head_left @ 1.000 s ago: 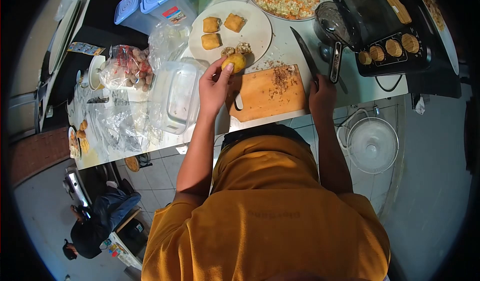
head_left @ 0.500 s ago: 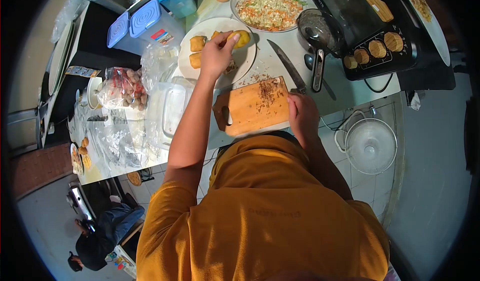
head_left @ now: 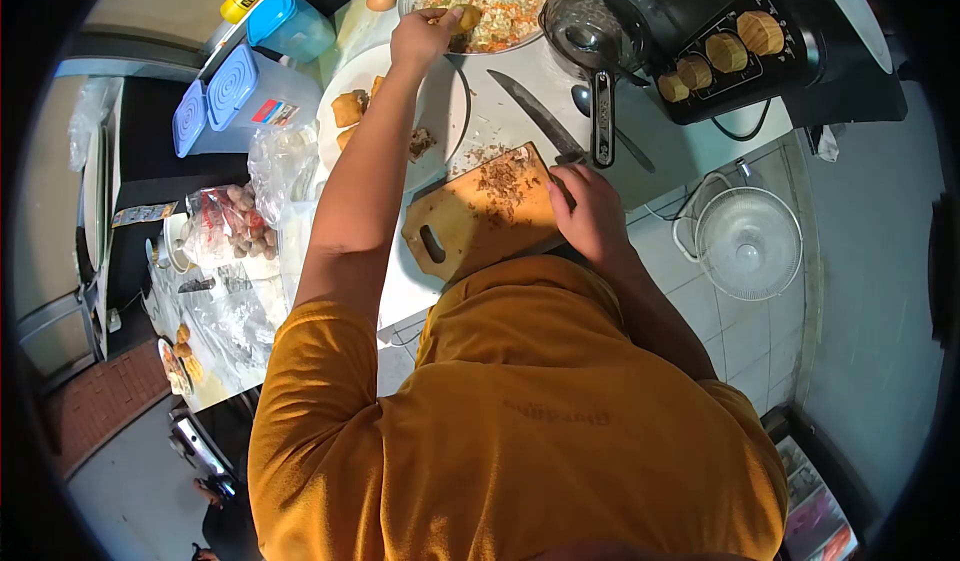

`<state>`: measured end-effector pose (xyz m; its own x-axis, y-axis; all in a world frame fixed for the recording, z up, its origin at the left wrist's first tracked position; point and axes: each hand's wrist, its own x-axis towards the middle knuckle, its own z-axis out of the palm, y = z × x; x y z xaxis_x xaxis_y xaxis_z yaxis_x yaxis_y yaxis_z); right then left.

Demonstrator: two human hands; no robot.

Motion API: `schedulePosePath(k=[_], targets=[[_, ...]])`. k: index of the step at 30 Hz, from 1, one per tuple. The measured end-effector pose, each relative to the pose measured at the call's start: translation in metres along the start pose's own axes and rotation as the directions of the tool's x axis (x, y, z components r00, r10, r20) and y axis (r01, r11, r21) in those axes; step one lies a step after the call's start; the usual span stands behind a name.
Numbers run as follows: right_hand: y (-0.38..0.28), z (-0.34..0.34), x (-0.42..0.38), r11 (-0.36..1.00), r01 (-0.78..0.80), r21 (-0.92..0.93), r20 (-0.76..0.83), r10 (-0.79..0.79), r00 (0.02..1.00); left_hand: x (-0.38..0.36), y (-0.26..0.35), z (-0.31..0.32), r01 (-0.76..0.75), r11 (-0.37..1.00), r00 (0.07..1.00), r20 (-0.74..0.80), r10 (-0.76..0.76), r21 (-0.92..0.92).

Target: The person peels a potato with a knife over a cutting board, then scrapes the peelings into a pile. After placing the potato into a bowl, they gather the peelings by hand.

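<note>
My left hand (head_left: 420,39) pinches a piece of fried tofu (head_left: 466,20) over the near left rim of a tray of chopped vegetables (head_left: 508,9). Below that arm, a white plate (head_left: 440,121) bears more golden tofu pieces (head_left: 348,109) and a small heap of brown crumbs (head_left: 420,143). My right hand (head_left: 590,209) is closed at the right edge of a wooden cutting board (head_left: 455,223), thumb on the board. Brown scraps (head_left: 505,183) lie scattered on the board. Just beyond my right fingers lies a knife (head_left: 535,109), its handle end partly hidden.
A black strainer (head_left: 593,41) and a spoon (head_left: 630,143) lie right of the knife. Behind them stands a black stove with wooden knobs (head_left: 726,51). Lidded blue containers (head_left: 235,91), an egg (head_left: 381,0) and a bag of round items (head_left: 235,223) are at left. A white basket (head_left: 748,246) sits below the counter.
My left hand has moved from above the plate to the vegetable tray, carrying the fried tofu. My right hand stays at the board. The whole view has shifted and turned slightly.
</note>
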<state>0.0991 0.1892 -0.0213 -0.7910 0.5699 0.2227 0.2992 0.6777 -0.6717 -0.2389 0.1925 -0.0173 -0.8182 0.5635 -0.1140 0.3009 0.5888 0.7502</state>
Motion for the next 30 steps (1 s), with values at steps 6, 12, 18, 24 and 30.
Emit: schedulePosePath(k=[6, 12, 18, 24, 30], targets=[[-0.004, 0.007, 0.003, 0.998, 0.033, -0.045, 0.038, -0.031, 0.999, -0.045, 0.004, -0.044, -0.167, 0.981, 0.981, -0.078, 0.175, 0.102], [-0.008, 0.015, 0.006, 0.996, 0.022, -0.087, 0.072, -0.016, 0.997, -0.219, -0.01, -0.074, 0.032, 0.999, 0.999, -0.006, -0.031, 0.006], [-0.003, 0.026, 0.011, 0.99, 0.084, -0.117, 0.112, -0.071, 0.991, -0.315, -0.067, -0.054, 0.2, 0.919, 0.978, -0.121, -0.168, 0.34], [-0.016, 0.02, 0.019, 0.988, 0.034, -0.154, 0.214, 0.0, 0.977, -0.317, -0.083, -0.045, 0.25, 0.907, 0.965, -0.168, -0.204, 0.338], [-0.035, 0.028, 0.038, 0.937, 0.291, -0.191, 0.283, -0.232, 0.931, -0.309, -0.084, -0.045, 0.227, 0.929, 0.973, -0.109, -0.203, 0.294]])
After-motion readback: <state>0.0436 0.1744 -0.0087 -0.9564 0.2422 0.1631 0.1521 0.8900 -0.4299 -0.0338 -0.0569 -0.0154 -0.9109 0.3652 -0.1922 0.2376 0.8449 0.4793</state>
